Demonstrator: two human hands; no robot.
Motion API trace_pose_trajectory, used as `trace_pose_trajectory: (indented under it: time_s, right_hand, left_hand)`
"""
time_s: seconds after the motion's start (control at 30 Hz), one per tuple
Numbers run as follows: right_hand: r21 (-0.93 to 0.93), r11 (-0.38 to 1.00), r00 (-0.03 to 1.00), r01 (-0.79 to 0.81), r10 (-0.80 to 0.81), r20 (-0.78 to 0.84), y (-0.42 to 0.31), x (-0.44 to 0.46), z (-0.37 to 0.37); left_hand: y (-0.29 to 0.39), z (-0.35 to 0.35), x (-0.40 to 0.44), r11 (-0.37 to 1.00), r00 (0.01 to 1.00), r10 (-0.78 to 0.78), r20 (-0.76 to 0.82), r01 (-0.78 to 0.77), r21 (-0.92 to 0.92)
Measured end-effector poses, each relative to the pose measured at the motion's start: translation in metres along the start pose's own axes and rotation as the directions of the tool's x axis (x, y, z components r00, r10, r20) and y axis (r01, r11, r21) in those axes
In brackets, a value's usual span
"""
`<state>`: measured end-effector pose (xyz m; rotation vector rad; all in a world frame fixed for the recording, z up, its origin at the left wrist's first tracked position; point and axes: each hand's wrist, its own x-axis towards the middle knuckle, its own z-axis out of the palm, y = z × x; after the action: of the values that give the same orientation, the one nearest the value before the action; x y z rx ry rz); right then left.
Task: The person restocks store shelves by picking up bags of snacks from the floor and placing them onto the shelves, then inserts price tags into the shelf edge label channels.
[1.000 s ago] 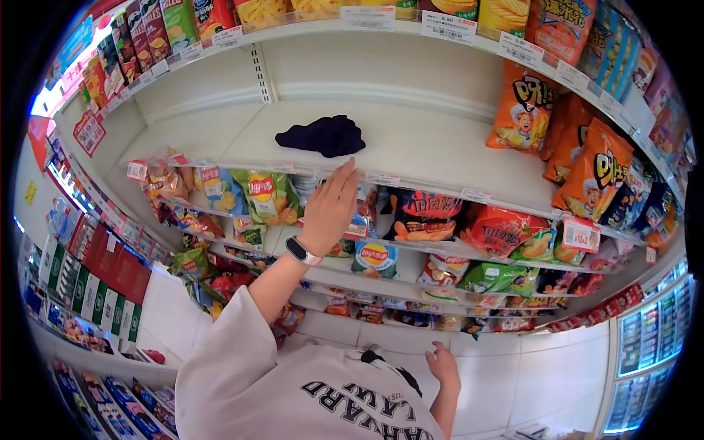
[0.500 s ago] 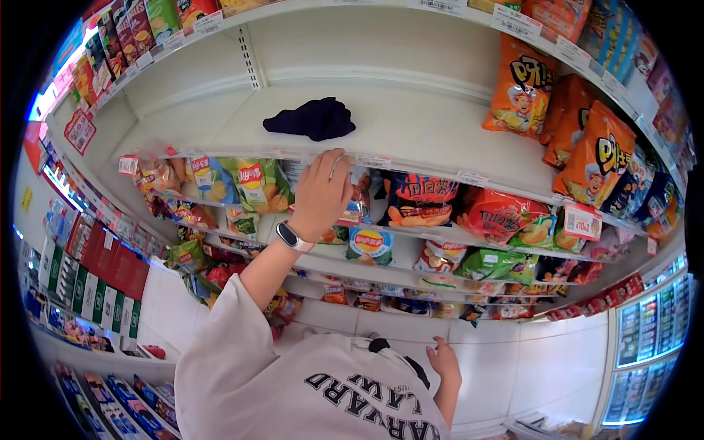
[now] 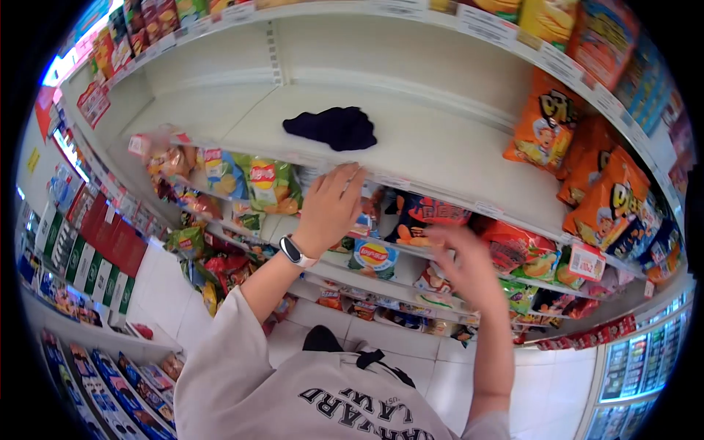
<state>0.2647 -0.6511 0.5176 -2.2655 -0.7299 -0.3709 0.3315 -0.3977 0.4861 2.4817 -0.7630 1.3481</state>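
Note:
My left hand [image 3: 331,209], with a smart watch [image 3: 297,251] on the wrist, rests at the front edge of the white shelf [image 3: 433,150]. Its fingers are stretched out over the price strip and hold nothing that I can see. Just behind the fingertips lies a crumpled dark navy cloth [image 3: 331,128] on the shelf board. Raised in front of the lower row, my right hand [image 3: 471,268] is blurred, its fingers apart from the thumb and nothing visible in them. Behind it are a dark chip bag [image 3: 411,220] and a red chip bag [image 3: 513,246].
Orange chip bags [image 3: 546,125] stand at the right end of the cloth's shelf. A green chip bag [image 3: 271,183] sits left of my left hand, one level down. An upper shelf edge with price tags [image 3: 488,26] overhangs. Drink coolers [image 3: 645,359] stand at right.
My right hand has risen from low beside my body to the front of the lower chip row. My left hand stays at the shelf edge. The view has shifted slightly.

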Motion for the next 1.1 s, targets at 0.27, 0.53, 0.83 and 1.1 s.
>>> trace_pose_trajectory:
  time_s: [0.27, 0.53, 0.83, 1.1]
  right_hand:
    - [0.016, 0.987, 0.917, -0.157, 0.14, 0.374, 0.022, 0.147, 0.017]
    - [0.095, 0.928, 0.752, -0.361, 0.229, 0.618, 0.035, 0.161, 0.003]
    - [0.164, 0.917, 0.762, -0.365, 0.192, 0.619, 0.042, 0.155, 0.003]
    - [0.161, 0.944, 0.769, -0.288, 0.128, 0.626, 0.042, 0.159, 0.003]
  left_hand:
    - [0.008, 0.003, -0.014, 0.976, 0.979, -0.204, 0.027, 0.206, -0.074]
    - [-0.007, 0.016, -0.008, 0.98, 0.985, -0.145, 0.098, 0.157, -0.126]
    - [-0.022, 0.018, -0.001, 0.961, 0.995, 0.001, 0.104, 0.028, -0.276]
    - [-0.023, 0.022, 0.007, 0.959, 0.999, -0.007, 0.045, 0.02, -0.284]
